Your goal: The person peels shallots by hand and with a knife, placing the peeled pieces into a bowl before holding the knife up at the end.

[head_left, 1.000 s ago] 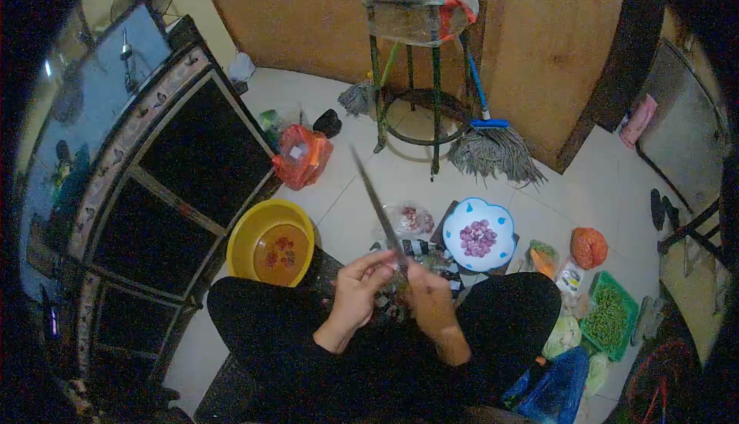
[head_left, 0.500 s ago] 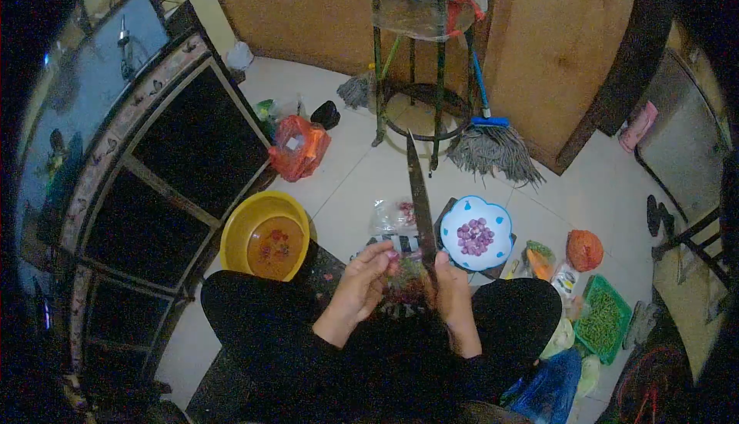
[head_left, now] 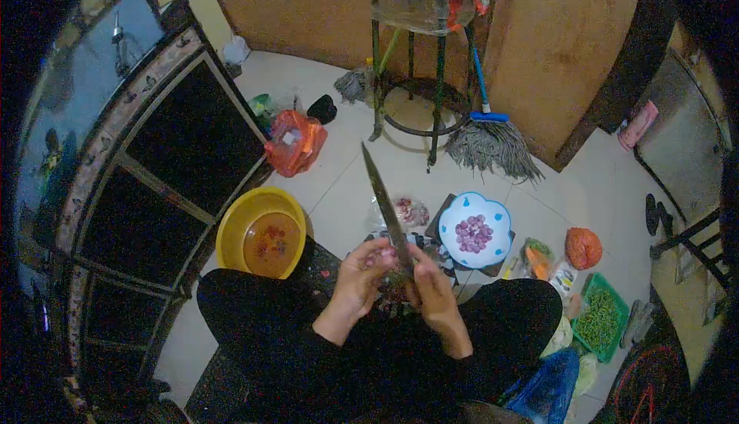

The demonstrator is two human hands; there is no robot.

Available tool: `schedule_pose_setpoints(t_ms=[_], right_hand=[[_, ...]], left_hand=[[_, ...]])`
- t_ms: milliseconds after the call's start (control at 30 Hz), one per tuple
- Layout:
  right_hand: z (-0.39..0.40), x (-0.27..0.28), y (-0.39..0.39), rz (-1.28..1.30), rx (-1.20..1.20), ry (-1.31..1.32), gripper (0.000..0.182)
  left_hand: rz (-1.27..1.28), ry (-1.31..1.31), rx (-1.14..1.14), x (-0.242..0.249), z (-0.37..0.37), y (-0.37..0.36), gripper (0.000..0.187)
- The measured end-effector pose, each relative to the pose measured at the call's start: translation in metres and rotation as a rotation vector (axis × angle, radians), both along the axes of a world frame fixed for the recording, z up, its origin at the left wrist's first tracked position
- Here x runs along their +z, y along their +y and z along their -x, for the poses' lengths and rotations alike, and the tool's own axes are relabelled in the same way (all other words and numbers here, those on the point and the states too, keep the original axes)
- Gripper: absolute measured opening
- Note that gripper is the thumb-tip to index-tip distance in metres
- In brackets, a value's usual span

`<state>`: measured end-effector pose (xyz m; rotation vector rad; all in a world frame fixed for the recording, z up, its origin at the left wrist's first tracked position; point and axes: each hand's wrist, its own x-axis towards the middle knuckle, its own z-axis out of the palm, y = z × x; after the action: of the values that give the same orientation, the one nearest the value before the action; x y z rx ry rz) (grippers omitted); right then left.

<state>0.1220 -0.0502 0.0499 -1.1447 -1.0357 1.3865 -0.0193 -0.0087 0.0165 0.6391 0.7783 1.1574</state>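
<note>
My left hand [head_left: 352,289] pinches a small reddish shallot [head_left: 387,255] between thumb and fingers. Wrapped round a knife's handle is my right hand [head_left: 439,293]; the long blade of the knife [head_left: 379,190] points up and forward, its lower part right beside the shallot. Beyond my hands, a clear plastic bag [head_left: 411,211] holds more reddish pieces. To its right, a white bowl with a blue scalloped rim [head_left: 495,217] contains several peeled purple shallots [head_left: 473,234]. Scraps lie on a dark patterned surface under my hands, partly hidden by them.
A yellow basin [head_left: 232,231] with brownish water and floating bits stands left. Red plastic bags [head_left: 295,144] lie beyond it. On the right are an orange-red bundle [head_left: 583,248], a green tray [head_left: 590,341] of green pods or chillies and a blue bag [head_left: 550,385]. A mop [head_left: 493,147] leans behind, near a metal stand [head_left: 441,77].
My right hand has moved left, bringing the knife against or close to the shallot; the blade now tilts further left. My left hand stays nearly in place.
</note>
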Motion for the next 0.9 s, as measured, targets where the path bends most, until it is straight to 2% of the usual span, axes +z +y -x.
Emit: schedule_pose_setpoints(t_ms=[100, 133, 200, 300, 500, 700, 800, 900], right_hand=[[-0.003, -0.008, 0.006, -0.002, 0.108, -0.072, 0.039], [-0.003, -0.008, 0.006, -0.001, 0.067, -0.101, 0.038], [-0.001, -0.008, 0.006, 0.001, -0.014, -0.158, 0.05], [-0.003, 0.003, 0.004, 0.073, -0.029, -0.099, 0.052], [-0.002, -0.023, 0.006, 0.033, -0.062, -0.024, 0.046], [-0.003, -0.003, 0.004, 0.005, 0.002, -0.048, 0.043], [-0.003, -0.012, 0.003, -0.077, -0.009, -0.235, 0.042], [0.001, -0.023, 0.004, -0.269, -0.022, -0.376, 0.04]], left_hand=[[0.007, -0.027, -0.008, -0.003, -0.001, 0.0, 0.03], [0.017, -0.046, -0.024, -0.002, 0.0, 0.001, 0.03], [0.022, -0.07, -0.048, -0.004, 0.001, 0.001, 0.03], [0.016, -0.088, -0.065, -0.007, 0.001, 0.002, 0.028], [0.067, -0.127, -0.045, 0.005, -0.005, -0.001, 0.027], [0.029, -0.117, -0.041, 0.005, -0.006, -0.002, 0.025], [0.002, -0.051, -0.024, -0.003, -0.006, -0.001, 0.024], [-0.029, 0.029, 0.01, -0.009, -0.004, -0.002, 0.022]])
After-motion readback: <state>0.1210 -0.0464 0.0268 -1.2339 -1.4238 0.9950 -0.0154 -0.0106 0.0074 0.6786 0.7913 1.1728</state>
